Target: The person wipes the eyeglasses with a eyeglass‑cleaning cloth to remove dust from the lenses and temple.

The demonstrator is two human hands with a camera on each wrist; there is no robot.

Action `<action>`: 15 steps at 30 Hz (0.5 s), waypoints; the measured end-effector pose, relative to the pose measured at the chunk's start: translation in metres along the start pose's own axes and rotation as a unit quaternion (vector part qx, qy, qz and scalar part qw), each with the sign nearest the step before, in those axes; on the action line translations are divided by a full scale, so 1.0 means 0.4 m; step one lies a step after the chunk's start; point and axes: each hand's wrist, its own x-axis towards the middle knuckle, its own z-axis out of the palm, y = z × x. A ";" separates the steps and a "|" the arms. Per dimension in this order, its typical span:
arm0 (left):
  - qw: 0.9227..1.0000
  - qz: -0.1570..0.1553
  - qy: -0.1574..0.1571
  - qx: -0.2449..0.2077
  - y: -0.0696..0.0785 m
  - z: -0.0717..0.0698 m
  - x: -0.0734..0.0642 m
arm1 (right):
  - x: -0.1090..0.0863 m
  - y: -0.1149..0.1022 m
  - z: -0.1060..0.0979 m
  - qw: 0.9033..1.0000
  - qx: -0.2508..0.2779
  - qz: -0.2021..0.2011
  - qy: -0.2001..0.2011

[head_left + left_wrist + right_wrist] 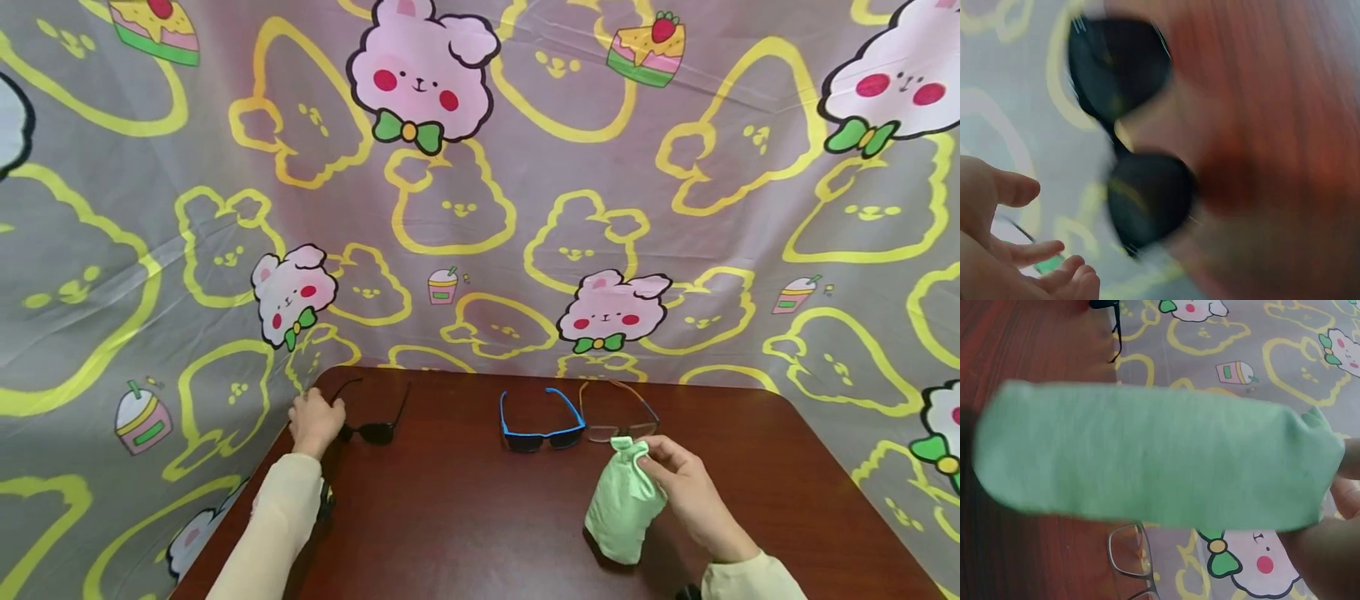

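Observation:
Black sunglasses (pixel 377 432) lie with their arms spread at the left of the table. My left hand (pixel 315 421) is at their left side, hiding part of one lens. In the left wrist view the left hand (pixel 1029 256) has its thumb and fingers apart, with a visible gap to the blurred sunglasses (pixel 1150 200). On the right, my right hand (pixel 693 496) pinches the gathered top of a light green cloth pouch (pixel 624 508). That pouch (pixel 1160 456) hangs long and filled out; its contents are hidden.
Blue-framed sunglasses (pixel 543 437) lie at the back middle of the brown table (pixel 465 508). Beside them are clear-lensed eyeglasses (pixel 622 432) with brownish arms, just behind the pouch. A patterned cloth (pixel 450 333) hangs behind the table and along its left.

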 end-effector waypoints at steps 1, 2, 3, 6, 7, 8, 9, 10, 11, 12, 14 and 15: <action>0.999 0.028 0.011 0.012 0.025 0.010 -0.009 | -0.001 0.000 0.000 1.000 0.000 0.004 0.003; 0.998 0.059 0.016 0.023 0.052 0.020 -0.021 | -0.001 0.000 0.000 1.000 0.004 0.006 0.002; 0.994 0.099 0.019 0.035 0.081 0.032 -0.034 | -0.001 0.001 -0.001 1.000 0.017 0.011 0.000; 0.974 0.217 -0.006 0.060 0.175 0.076 -0.087 | -0.001 -0.002 -0.001 0.998 0.051 0.017 -0.012; 0.964 0.257 -0.021 0.066 0.206 0.094 -0.107 | -0.003 -0.004 -0.002 0.998 0.051 0.015 -0.016; 0.952 0.294 -0.037 0.076 0.234 0.114 -0.126 | -0.004 -0.006 -0.003 0.999 0.045 0.016 -0.018; 0.939 0.330 -0.048 0.086 0.259 0.135 -0.143 | -0.005 -0.007 -0.004 0.999 0.033 0.014 -0.018; 0.925 0.362 -0.061 0.098 0.281 0.158 -0.160 | -0.006 -0.009 -0.003 1.000 0.015 0.015 -0.015; 0.910 0.393 -0.069 0.113 0.298 0.183 -0.173 | -0.008 -0.011 -0.003 1.000 -0.007 0.020 -0.011; 0.894 0.423 -0.071 0.128 0.312 0.209 -0.183 | -0.009 -0.012 -0.003 0.999 -0.028 0.026 -0.006; 0.867 0.466 -0.061 0.164 0.330 0.261 -0.195 | -0.011 -0.012 -0.003 0.997 -0.060 0.042 0.001; 0.857 0.480 -0.053 0.179 0.336 0.285 -0.197 | -0.012 -0.013 -0.003 0.996 -0.070 0.048 0.006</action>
